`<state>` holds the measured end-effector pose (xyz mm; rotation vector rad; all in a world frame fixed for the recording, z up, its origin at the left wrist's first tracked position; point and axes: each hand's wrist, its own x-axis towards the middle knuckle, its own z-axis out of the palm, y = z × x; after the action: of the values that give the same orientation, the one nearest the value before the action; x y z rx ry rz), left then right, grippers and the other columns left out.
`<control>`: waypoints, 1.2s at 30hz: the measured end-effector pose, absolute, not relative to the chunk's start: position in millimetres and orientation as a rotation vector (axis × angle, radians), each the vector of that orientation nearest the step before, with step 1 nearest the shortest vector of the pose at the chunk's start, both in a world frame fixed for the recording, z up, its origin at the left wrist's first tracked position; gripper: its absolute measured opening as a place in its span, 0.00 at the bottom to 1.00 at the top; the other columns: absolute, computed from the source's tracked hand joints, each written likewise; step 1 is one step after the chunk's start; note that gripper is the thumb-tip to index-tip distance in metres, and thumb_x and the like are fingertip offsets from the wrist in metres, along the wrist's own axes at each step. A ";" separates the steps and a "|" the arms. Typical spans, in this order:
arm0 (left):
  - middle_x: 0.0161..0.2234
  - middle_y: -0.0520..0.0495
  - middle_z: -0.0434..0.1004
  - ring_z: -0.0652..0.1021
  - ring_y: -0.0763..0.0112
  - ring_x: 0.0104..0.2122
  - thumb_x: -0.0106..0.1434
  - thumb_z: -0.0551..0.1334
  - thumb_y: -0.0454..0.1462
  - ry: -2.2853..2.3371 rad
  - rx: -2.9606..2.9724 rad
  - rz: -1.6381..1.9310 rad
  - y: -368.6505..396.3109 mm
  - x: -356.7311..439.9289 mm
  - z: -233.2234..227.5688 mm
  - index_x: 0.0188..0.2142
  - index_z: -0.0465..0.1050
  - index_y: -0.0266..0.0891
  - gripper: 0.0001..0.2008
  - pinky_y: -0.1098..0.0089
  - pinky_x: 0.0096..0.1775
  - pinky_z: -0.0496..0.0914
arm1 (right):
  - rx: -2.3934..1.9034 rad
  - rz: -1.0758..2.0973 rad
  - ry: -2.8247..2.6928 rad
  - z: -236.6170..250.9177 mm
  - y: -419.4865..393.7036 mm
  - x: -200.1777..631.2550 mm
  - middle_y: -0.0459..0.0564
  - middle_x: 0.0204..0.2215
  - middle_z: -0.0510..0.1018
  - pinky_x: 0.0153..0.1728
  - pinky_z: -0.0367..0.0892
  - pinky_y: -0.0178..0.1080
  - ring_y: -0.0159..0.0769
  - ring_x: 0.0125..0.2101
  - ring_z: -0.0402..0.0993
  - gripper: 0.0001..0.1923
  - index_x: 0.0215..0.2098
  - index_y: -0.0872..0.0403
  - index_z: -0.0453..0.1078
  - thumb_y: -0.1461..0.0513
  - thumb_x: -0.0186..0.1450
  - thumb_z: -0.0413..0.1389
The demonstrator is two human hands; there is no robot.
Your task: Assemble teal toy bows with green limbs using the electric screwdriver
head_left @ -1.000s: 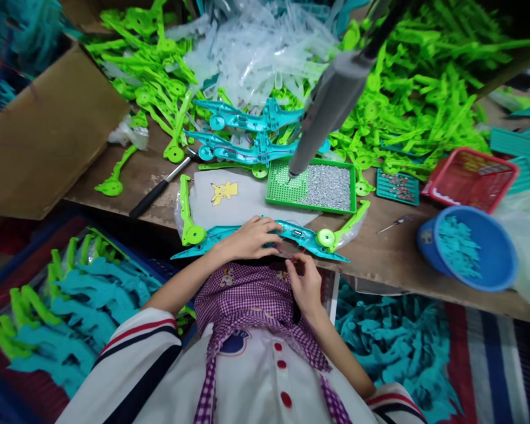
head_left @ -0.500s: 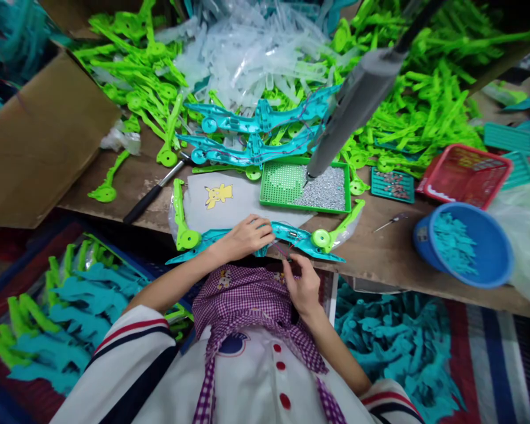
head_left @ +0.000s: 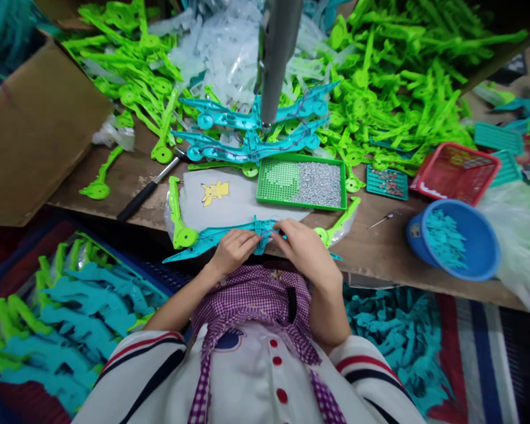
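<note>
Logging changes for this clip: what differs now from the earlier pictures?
The right hand moved forward, to near the middle of the blue piece; the left hand drew slightly leftward. The hanging grey tool swung left and away, off the green tray. Tray and hammer stayed put.

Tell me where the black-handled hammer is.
In the head view's left half, the hammer lies on the workbench between a lone lime-green piece and the gray Pikachu sheet.
</note>
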<state>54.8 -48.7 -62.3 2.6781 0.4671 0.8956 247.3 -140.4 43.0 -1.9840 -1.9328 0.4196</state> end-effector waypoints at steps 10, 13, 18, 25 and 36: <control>0.42 0.43 0.82 0.82 0.64 0.43 0.72 0.55 0.38 0.912 2.227 1.001 -76.5 61.8 -70.3 0.42 0.73 0.42 0.08 0.61 0.44 0.77 | -1.754 0.794 -2.079 41.5 -96.6 235.1 0.47 0.35 0.78 0.34 0.60 0.37 0.34 0.34 0.72 0.06 0.36 0.53 0.71 0.64 0.70 0.53; 0.39 0.46 0.82 0.82 0.66 0.41 0.73 0.55 0.40 0.951 2.063 0.990 -78.3 66.6 -66.7 0.42 0.71 0.42 0.08 0.64 0.44 0.77 | -1.770 0.758 -1.988 38.9 -111.1 249.6 0.48 0.36 0.79 0.36 0.62 0.36 0.34 0.36 0.73 0.06 0.39 0.53 0.71 0.63 0.71 0.53; 0.36 0.47 0.81 0.82 0.68 0.37 0.71 0.58 0.40 0.914 2.044 0.966 -71.3 71.0 -60.2 0.41 0.72 0.40 0.07 0.67 0.42 0.76 | -1.661 0.826 -2.071 47.6 -96.8 281.3 0.46 0.35 0.79 0.36 0.62 0.35 0.33 0.34 0.72 0.05 0.40 0.53 0.72 0.63 0.69 0.54; 0.37 0.48 0.83 0.81 0.66 0.37 0.67 0.63 0.39 0.912 2.093 0.762 -64.8 68.5 -46.4 0.41 0.78 0.42 0.06 0.64 0.42 0.75 | -1.539 0.971 -2.368 47.6 -35.6 294.7 0.45 0.30 0.76 0.31 0.57 0.34 0.30 0.30 0.67 0.07 0.34 0.53 0.74 0.71 0.61 0.59; 0.33 0.49 0.82 0.80 0.70 0.33 0.69 0.61 0.41 0.887 1.862 0.813 -48.5 86.6 -24.8 0.38 0.76 0.40 0.08 0.69 0.39 0.74 | -1.544 0.967 -2.464 69.2 -59.2 288.5 0.53 0.39 0.76 0.36 0.57 0.37 0.36 0.36 0.67 0.08 0.41 0.56 0.72 0.65 0.68 0.50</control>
<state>86.6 -48.5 -24.8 1.8624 0.8866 0.8125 288.5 -59.2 69.2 -1.5445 -2.4638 0.9670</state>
